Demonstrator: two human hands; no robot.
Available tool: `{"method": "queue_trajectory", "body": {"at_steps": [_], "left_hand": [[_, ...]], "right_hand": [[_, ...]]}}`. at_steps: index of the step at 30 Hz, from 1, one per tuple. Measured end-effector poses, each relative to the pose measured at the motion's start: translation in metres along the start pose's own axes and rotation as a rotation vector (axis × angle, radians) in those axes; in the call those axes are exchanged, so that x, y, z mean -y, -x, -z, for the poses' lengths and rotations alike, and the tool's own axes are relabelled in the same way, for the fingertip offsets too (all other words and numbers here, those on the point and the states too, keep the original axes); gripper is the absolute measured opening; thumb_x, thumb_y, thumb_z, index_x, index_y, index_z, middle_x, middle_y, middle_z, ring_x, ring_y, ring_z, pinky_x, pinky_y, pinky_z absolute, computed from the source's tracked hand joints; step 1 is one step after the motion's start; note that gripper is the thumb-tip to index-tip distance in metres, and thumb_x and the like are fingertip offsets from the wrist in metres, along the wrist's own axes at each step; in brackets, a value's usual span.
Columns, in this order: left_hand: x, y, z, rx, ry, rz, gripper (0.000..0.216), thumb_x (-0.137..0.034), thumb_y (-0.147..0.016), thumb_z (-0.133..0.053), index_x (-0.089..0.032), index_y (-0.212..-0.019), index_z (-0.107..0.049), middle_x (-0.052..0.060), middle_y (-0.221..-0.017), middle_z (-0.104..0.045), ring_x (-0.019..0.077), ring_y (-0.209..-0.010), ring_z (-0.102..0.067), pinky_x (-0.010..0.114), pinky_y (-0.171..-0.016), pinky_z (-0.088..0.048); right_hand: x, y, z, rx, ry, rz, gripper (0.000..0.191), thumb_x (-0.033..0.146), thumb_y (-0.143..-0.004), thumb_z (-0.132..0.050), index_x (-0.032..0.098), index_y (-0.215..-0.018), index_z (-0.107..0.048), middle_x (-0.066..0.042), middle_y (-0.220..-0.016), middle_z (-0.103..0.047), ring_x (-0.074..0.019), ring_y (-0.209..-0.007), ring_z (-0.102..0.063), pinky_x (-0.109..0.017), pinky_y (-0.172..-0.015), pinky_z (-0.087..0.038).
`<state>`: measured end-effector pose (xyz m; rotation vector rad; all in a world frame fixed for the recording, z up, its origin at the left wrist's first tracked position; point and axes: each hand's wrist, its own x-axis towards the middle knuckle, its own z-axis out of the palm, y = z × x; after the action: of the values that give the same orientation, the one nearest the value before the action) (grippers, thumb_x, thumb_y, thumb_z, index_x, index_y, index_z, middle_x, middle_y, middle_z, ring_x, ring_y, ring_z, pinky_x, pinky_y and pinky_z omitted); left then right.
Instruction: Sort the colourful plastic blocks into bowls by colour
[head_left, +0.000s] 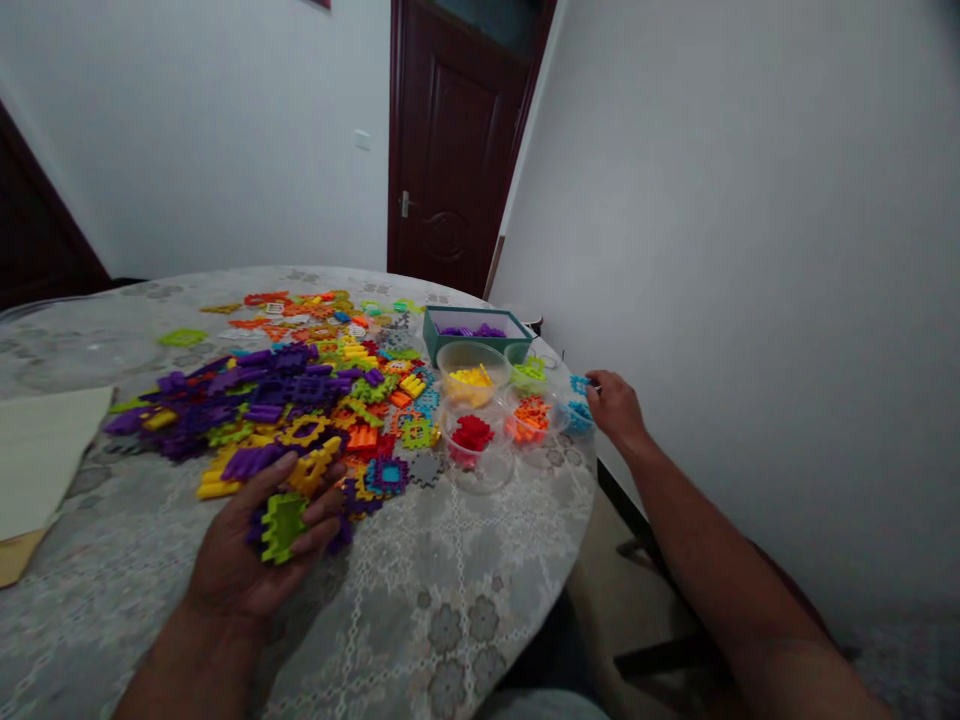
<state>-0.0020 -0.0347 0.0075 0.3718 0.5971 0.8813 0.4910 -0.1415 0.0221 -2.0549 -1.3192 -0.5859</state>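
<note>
Left hand (255,545) grip cups green piece (283,525); purple beneath.

Dim, even indoor light with a bluish cast; no hard shadows. Wide-angle bending warps the door (457,150) at 12 o'clock and the edges. Detail is soft, perhaps motion-blurred, at 6 o'clock.

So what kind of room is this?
Probably a room in a home: a round table with a lace-patterned cover, a dark wooden door in plain white walls, and toy building pieces piled up.
</note>
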Motion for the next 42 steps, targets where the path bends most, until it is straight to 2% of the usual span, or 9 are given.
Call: {"method": "queue_trajectory", "body": {"at_steps": [4, 8, 12, 20, 27, 31, 35, 38, 42], "left_hand": [[0.001, -0.001, 0.0, 0.003, -0.067, 0.022, 0.02, -0.019, -0.099, -0.051, -0.011, -0.109, -0.067, 0.013, -0.089, -0.069, 0.0102, -0.05, -0.051, 0.016, -0.03, -0.041], [0.004, -0.001, 0.002, 0.017, -0.091, 0.049, 0.018, -0.02, -0.099, -0.053, -0.011, -0.106, -0.066, 0.013, -0.09, -0.069, 0.0096, -0.05, -0.05, 0.017, -0.031, -0.041], [0.008, 0.001, 0.0, 0.035, -0.051, 0.112, 0.021, -0.026, -0.102, -0.051, -0.01, -0.101, -0.065, 0.011, -0.085, -0.066, 0.0083, -0.047, -0.047, 0.016, -0.03, -0.038], [0.011, 0.002, 0.003, 0.11, 0.028, 0.189, 0.035, -0.038, -0.105, -0.053, -0.008, -0.097, -0.068, 0.01, -0.08, -0.067, 0.0058, -0.044, -0.044, 0.015, -0.031, -0.035], [0.014, 0.003, 0.005, 0.152, -0.031, 0.238, 0.031, -0.038, -0.102, -0.061, -0.008, -0.095, -0.068, 0.008, -0.077, -0.065, 0.0048, -0.043, -0.044, 0.013, -0.031, -0.034], [0.014, 0.001, 0.004, 0.133, -0.046, 0.213, 0.028, -0.039, -0.102, -0.061, -0.012, -0.095, -0.066, 0.006, -0.077, -0.064, 0.0053, -0.043, -0.045, 0.013, -0.031, -0.034], [0.012, -0.003, 0.002, 0.067, 0.002, 0.171, 0.03, -0.041, -0.103, -0.06, -0.014, -0.093, -0.064, 0.001, -0.069, -0.056, 0.0041, -0.04, -0.041, 0.013, -0.031, -0.032], [0.012, -0.006, 0.003, -0.024, 0.013, 0.093, 0.038, -0.051, -0.101, -0.062, -0.014, -0.093, -0.063, -0.004, -0.064, -0.05, 0.0046, -0.04, -0.041, 0.013, -0.032, -0.033], [0.015, -0.008, 0.003, -0.141, -0.041, -0.011, 0.043, -0.058, -0.097, -0.064, -0.015, -0.096, -0.063, -0.002, -0.066, -0.055, 0.0077, -0.045, -0.052, 0.016, -0.038, -0.043]], "right_hand": [[-0.009, 0.0, -0.004, -0.029, 0.013, -0.031, 0.028, 0.02, -0.084, -0.05, 0.015, -0.098, -0.074, -0.016, -0.097, -0.076, -0.0281, -0.09, -0.068, -0.045, -0.093, -0.054], [0.019, 0.021, 0.001, -0.05, -0.036, 0.003, 0.031, 0.023, -0.092, -0.047, 0.015, -0.102, -0.075, -0.015, -0.104, -0.077, -0.0271, -0.098, -0.071, -0.043, -0.096, -0.055], [0.08, 0.056, 0.009, -0.004, -0.233, 0.105, 0.026, 0.027, -0.097, -0.052, 0.02, -0.108, -0.075, -0.011, -0.11, -0.077, -0.0252, -0.1, -0.072, -0.041, -0.091, -0.058], [0.224, 0.097, 0.014, 0.373, -0.712, 0.323, 0.025, 0.025, -0.102, -0.059, 0.026, -0.124, -0.07, -0.009, -0.122, -0.073, -0.0218, -0.102, -0.071, -0.036, -0.082, -0.06], [0.292, 0.094, -0.011, 0.435, -0.77, 0.436, 0.021, 0.02, -0.101, -0.062, 0.021, -0.12, -0.071, -0.009, -0.112, -0.074, -0.0215, -0.097, -0.069, -0.037, -0.089, -0.056], [0.296, 0.098, -0.015, 0.405, -0.808, 0.419, 0.015, 0.018, -0.101, -0.062, 0.021, -0.111, -0.073, -0.006, -0.102, -0.075, -0.0201, -0.098, -0.069, -0.034, -0.089, -0.054], [0.273, 0.092, -0.008, 0.359, -0.783, 0.282, 0.015, 0.021, -0.1, -0.062, 0.022, -0.109, -0.074, -0.004, -0.1, -0.074, -0.0178, -0.089, -0.068, -0.03, -0.082, -0.054], [0.243, 0.07, -0.008, 0.327, -0.68, 0.252, 0.018, 0.026, -0.1, -0.061, 0.022, -0.111, -0.075, -0.005, -0.1, -0.075, -0.0179, -0.086, -0.068, -0.031, -0.081, -0.054], [0.199, 0.017, -0.03, 0.163, -0.49, 0.255, 0.021, 0.029, -0.098, -0.059, 0.019, -0.106, -0.076, -0.009, -0.101, -0.076, -0.0213, -0.088, -0.069, -0.036, -0.084, -0.055]]}}
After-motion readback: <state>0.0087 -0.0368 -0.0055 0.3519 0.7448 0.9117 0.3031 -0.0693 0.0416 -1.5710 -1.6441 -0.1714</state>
